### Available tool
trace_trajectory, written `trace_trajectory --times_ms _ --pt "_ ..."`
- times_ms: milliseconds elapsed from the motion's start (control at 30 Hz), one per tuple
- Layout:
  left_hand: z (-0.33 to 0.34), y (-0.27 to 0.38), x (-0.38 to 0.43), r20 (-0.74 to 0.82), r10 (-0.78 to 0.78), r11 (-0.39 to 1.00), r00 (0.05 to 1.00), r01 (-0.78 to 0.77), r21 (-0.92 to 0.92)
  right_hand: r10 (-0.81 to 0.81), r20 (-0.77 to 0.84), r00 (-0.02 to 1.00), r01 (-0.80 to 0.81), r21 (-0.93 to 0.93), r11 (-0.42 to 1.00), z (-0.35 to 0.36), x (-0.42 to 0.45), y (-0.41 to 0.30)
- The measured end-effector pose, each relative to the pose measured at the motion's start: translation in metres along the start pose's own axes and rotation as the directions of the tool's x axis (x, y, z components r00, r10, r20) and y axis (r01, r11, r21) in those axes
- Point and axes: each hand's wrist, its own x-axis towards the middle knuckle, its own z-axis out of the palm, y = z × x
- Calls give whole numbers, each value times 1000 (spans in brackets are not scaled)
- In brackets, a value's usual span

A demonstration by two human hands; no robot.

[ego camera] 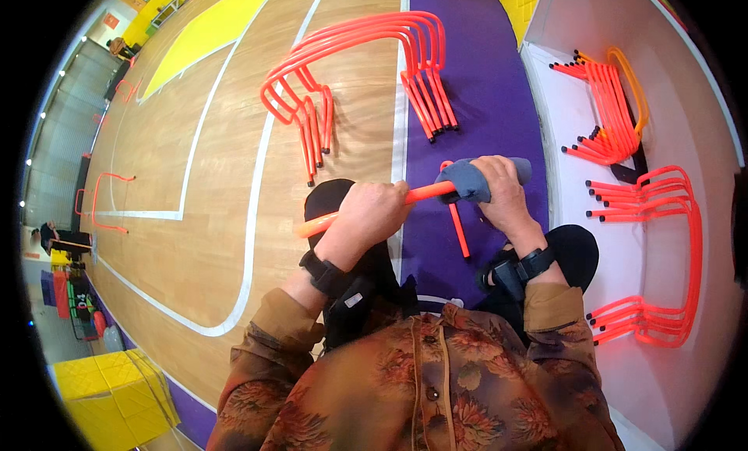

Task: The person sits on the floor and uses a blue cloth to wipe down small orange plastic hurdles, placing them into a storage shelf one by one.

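My left hand (pixel 374 214) is closed around the crossbar of an orange plastic training hurdle (pixel 431 192), held above my knees. In my right hand (pixel 502 188) is a blue-grey cloth (pixel 464 181), wrapped around the bar's right part. One orange leg of a hurdle slants down below the cloth over the purple floor; its join to the bar is partly hidden by cloth and hand. Ahead of me, several nested orange hurdles (pixel 362 40) stand with their black-capped feet on the floor.
To my right, a white ledge (pixel 567 202) carries nested orange hurdles (pixel 610 106) and a second group (pixel 692 234) against the wall. A yellow padded block (pixel 114 392) sits at lower left. Other hurdles (pixel 96 202) and two people (pixel 120 47) are far off left on the wooden court (pixel 222 158).
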Motion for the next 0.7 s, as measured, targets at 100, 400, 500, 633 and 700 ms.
trace_trajectory --times_ms 100,400,500,633,700 --pt "-6 -11 -5 -91 92 990 992 -101 -100 1 17 1000 -1 -8 1000 0 5 3" --pt "27 -104 -98 -143 -439 533 887 129 -836 95 -1 995 -95 6 995 -8 -1 7" --pt "51 -86 -107 7 -440 204 898 108 -973 132 3 991 -132 -14 991 -9 -5 10" --pt "47 -77 -82 -60 -435 225 899 44 -973 104 4 995 -104 -18 994 -7 1 -7" --pt "39 -75 -67 -152 -389 380 908 8 -925 81 -13 997 -81 17 997 -8 9 -29"
